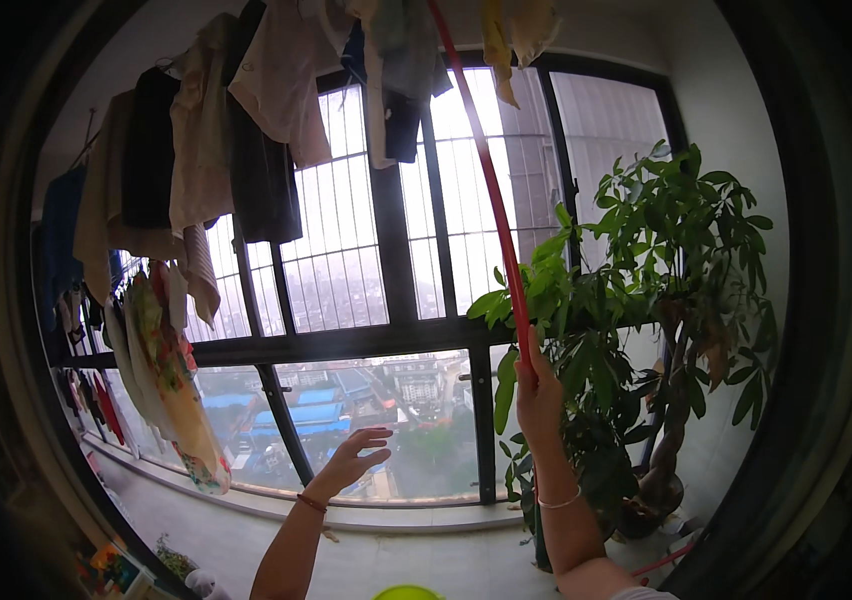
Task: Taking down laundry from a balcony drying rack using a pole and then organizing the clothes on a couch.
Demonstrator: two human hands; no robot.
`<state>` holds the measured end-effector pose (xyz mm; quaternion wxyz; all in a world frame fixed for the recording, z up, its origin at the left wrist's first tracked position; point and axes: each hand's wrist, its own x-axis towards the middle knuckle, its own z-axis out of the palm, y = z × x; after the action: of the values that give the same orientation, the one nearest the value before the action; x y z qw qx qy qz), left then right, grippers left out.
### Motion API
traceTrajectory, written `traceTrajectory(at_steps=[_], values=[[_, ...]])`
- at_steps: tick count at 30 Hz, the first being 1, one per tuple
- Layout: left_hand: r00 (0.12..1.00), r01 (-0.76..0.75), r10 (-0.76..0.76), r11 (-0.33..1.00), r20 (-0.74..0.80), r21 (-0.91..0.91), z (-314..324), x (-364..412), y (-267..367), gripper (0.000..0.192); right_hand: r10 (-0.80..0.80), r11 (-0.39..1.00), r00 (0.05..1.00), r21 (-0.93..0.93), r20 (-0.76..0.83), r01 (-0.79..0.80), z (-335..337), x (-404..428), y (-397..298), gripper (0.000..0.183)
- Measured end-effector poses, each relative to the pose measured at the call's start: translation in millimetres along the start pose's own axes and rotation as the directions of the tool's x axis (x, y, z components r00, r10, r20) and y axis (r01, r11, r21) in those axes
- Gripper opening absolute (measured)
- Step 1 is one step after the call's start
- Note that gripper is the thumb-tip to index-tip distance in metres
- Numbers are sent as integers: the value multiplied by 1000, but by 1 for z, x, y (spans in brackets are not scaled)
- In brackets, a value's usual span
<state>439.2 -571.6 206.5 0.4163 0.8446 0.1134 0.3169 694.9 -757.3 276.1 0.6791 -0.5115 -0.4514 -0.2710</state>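
Note:
My right hand (538,394) grips the lower part of a long red pole (495,195). The pole rises up past the window, and its top end is out of view among the hanging laundry. My left hand (354,459) is raised in front of the lower window panes, holding nothing, its fingers apart and slightly bent. Overhead hang several garments, among them a pale shirt (279,75), dark trousers (264,172) and a yellow cloth (497,52). A floral garment (167,367) hangs lower on the left.
A leafy potted tree with a braided trunk (670,427) stands right beside my right arm. Ahead is a dark-framed window (388,337) with bars outside. A lime-green basin or bucket (407,593) shows at the bottom edge. A small plant (173,559) sits low on the left.

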Motion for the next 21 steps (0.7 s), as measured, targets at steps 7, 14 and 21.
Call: traceTrajectory(at_steps=[7,14,21], values=[[1000,16,-16,1000,25,10,16,3,12,39,90,990,995,105,34,-93,-6,-32,4,52],[1000,30,-30,999,-2,-26,17,-2,8,36,110,969,992,216,56,-119,-16,-39,0,52],[1000,15,-14,998,19,-66,19,-1,9,36,42,967,999,253,17,-45,-10,17,21,50]])
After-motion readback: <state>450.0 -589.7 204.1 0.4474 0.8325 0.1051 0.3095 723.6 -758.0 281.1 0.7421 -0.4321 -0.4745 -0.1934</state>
